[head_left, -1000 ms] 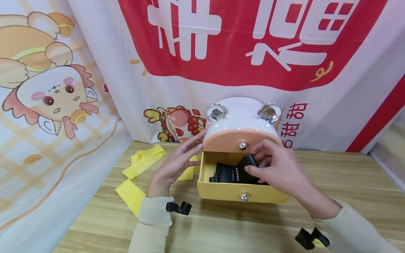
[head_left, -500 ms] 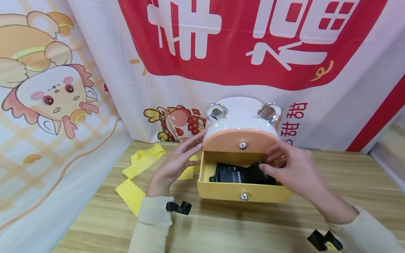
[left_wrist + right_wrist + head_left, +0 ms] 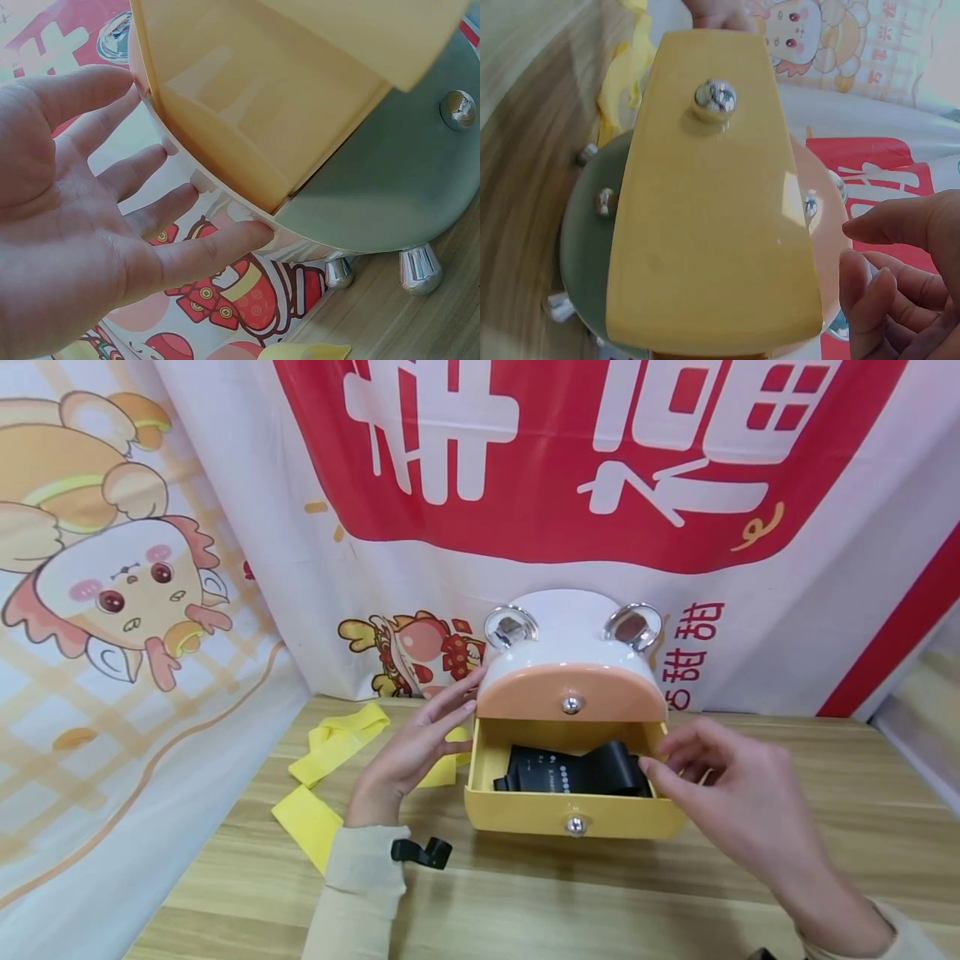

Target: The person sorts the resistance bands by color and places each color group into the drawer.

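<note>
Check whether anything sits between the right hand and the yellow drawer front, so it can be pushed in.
Nothing visible does. The right hand hovers at the open yellow drawer's right corner; the black item lies inside, below the rim.

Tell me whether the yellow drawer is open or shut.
Open. The yellow drawer is pulled out from under the orange front panel, and the black item lying inside it shows from above.

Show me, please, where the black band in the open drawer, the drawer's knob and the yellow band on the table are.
black band (image 3: pixel 573 769), head view, on its folded middle.
drawer's knob (image 3: pixel 576 826), head view, on the metal ball.
yellow band (image 3: pixel 339 744), head view, on its upper loop.
</note>
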`<state>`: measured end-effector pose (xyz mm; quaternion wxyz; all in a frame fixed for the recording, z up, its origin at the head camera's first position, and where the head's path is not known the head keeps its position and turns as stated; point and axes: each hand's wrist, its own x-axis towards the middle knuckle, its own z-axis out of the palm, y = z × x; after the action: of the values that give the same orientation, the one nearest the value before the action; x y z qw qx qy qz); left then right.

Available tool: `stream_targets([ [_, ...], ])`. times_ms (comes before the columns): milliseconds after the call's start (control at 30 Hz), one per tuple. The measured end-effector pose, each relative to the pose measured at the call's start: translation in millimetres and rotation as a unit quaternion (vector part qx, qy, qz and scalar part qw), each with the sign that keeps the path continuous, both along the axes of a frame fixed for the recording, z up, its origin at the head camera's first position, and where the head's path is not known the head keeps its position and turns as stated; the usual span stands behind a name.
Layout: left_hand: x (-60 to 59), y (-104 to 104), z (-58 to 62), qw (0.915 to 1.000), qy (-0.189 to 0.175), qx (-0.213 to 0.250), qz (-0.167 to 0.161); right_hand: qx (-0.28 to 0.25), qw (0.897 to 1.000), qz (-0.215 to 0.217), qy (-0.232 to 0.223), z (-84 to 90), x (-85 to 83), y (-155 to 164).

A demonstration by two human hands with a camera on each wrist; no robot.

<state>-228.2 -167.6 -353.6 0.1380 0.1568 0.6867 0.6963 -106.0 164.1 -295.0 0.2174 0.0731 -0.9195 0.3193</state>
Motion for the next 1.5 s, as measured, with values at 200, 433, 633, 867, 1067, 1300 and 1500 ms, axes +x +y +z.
stream_targets([
  [200,0.2,0,-0.5,1.0000,0.002,-0.002,0.000,-0.009,1.000,0.026,0.011,-12.6,16.2,-12],
  [433,0.8,1,-0.2,1.0000,0.006,-0.005,0.005,-0.013,1.000,0.021,0.020,-32.8,24.4,-27],
  [633,-0.2,-1,-1.9,1.0000,0.005,0.000,0.003,-0.025,0.998,0.029,0.058,-50.5,23.5,-42],
  [867,-0.3,-1,-2.0,1.0000,0.004,0.001,0.002,-0.062,0.985,0.070,0.147,-68.8,17.6,-53],
  [1067,-1.7,0,-1.0,1.0000,0.005,0.002,-0.003,-0.089,0.982,0.076,0.145,-75.7,17.0,-59],
  [1300,-0.4,-1,-0.5,1.0000,0.007,0.003,-0.001,-0.078,0.986,0.061,0.132,-83.6,17.9,-64],
  [1500,2.8,1,1.0,0.9999,0.011,0.003,-0.008,-0.044,0.988,0.046,0.141,-88.4,18.1,-68],
])
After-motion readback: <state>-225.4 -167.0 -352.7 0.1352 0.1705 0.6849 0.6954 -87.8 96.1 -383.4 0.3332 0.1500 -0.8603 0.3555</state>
